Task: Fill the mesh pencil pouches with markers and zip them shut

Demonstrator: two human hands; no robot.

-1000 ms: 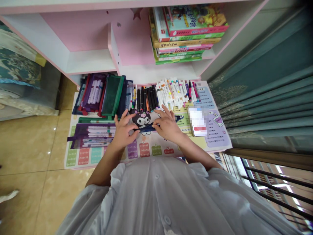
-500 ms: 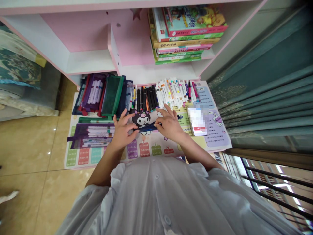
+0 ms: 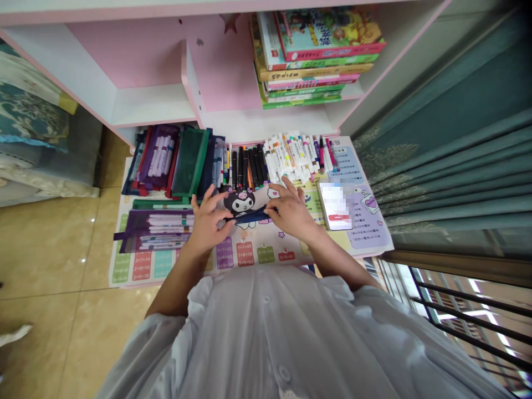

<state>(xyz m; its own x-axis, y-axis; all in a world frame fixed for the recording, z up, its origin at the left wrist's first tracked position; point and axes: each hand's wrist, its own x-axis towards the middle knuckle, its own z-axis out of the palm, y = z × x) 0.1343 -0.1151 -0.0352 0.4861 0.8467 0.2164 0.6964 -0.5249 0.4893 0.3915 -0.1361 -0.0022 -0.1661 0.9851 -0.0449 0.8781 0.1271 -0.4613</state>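
A flat dark blue zip pouch (image 3: 251,217) lies across the printed times-table mat (image 3: 253,256), over a cartoon figure. My left hand (image 3: 206,224) pinches its left end, and my right hand (image 3: 293,213) holds its right end between thumb and fingers. Behind the hands stand a row of dark markers (image 3: 248,169) and a bunch of white-barrelled markers (image 3: 288,158). To the left lie a green pouch (image 3: 189,160) and a purple mesh pouch (image 3: 158,224) holding markers. A phone (image 3: 334,206) with a blurred screen lies right of my right hand.
A pink and white shelf unit (image 3: 141,66) stands beyond the mat, with a stack of books (image 3: 311,61) on it. A teal curtain (image 3: 449,166) hangs on the right above a dark railing. Tiled floor (image 3: 50,249) and folded bedding (image 3: 33,127) lie on the left.
My right hand has shifted a little to the right along the pouch, and the pouch's right end now sits under that hand. My left hand has barely moved.
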